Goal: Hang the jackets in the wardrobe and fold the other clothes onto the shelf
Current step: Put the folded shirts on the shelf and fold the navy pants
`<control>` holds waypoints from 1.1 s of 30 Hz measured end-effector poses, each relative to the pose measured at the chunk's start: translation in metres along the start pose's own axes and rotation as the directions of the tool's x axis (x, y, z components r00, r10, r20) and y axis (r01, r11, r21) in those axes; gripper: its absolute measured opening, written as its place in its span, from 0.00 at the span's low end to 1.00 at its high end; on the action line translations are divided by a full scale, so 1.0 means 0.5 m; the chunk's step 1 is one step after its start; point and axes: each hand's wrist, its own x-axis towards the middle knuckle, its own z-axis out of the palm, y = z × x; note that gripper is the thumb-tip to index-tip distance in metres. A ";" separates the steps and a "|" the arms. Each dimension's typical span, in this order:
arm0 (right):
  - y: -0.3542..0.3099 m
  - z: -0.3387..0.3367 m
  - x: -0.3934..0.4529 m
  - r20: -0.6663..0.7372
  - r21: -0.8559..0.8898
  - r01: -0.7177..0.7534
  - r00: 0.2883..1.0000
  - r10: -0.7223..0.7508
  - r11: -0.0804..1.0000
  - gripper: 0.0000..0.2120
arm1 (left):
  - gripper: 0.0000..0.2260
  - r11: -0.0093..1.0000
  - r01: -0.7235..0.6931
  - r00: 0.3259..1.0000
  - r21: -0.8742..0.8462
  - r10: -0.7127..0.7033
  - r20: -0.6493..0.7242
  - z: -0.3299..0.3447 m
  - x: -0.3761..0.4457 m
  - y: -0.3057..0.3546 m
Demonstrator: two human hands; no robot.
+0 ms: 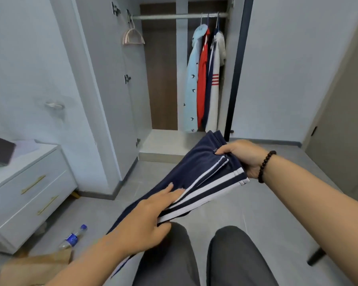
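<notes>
Navy pants (196, 174) mid-fold: right hand (243, 156) pinches 1 end, left hand (147, 221) clamps the middle with straight fingers (170, 193). Slippery fabric could slide loose, wrecking the fold.

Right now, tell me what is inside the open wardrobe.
On the wardrobe rail hang a light blue jacket, a red one, and a white one. They cover a navy garment and the right wall.
</notes>
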 end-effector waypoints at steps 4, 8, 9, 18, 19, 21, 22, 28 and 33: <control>0.127 -0.107 -0.030 -0.038 -0.226 -0.093 0.995 0.087 0.970 0.08 | 0.36 0.998 -0.057 0.941 -0.029 0.063 0.334 0.142 0.009 0.051; 0.209 -0.224 -0.085 -0.124 -0.313 -0.161 0.984 0.128 0.936 0.13 | 0.35 0.996 -0.085 0.879 -0.024 0.086 0.468 0.254 0.035 0.110; 0.219 -0.255 -0.102 -0.154 -0.307 -0.188 0.977 0.146 0.933 0.13 | 0.35 0.994 -0.093 0.865 -0.051 0.106 0.490 0.275 0.046 0.133; 0.245 -0.412 -0.210 -0.324 -0.293 -0.259 0.933 0.160 0.920 0.21 | 0.21 0.789 0.374 0.786 -0.488 0.010 0.619 0.363 0.147 0.202; 0.242 -0.413 -0.210 -0.336 -0.301 -0.262 0.929 0.155 0.917 0.21 | 0.17 0.764 0.398 0.832 -0.508 -0.068 0.550 0.355 0.157 0.181; 0.231 -0.413 -0.201 -0.378 -0.325 -0.277 0.915 0.145 0.904 0.21 | 0.14 0.804 0.403 0.899 -0.437 -0.257 0.355 0.330 0.165 0.120; 0.224 -0.413 -0.197 -0.399 -0.338 -0.286 0.907 0.139 0.897 0.20 | 0.15 0.833 0.421 0.902 -0.360 -0.342 0.263 0.314 0.164 0.084; 0.158 -0.346 -0.138 -0.381 -0.472 -0.269 0.921 0.081 0.840 0.21 | 0.22 0.616 0.774 0.631 -0.145 -0.770 0.095 0.181 0.088 -0.113; 0.132 -0.205 -0.067 -0.271 -0.656 -0.194 0.962 0.012 0.729 0.26 | 0.13 0.252 0.873 0.406 -0.419 -0.850 0.335 0.126 -0.026 -0.173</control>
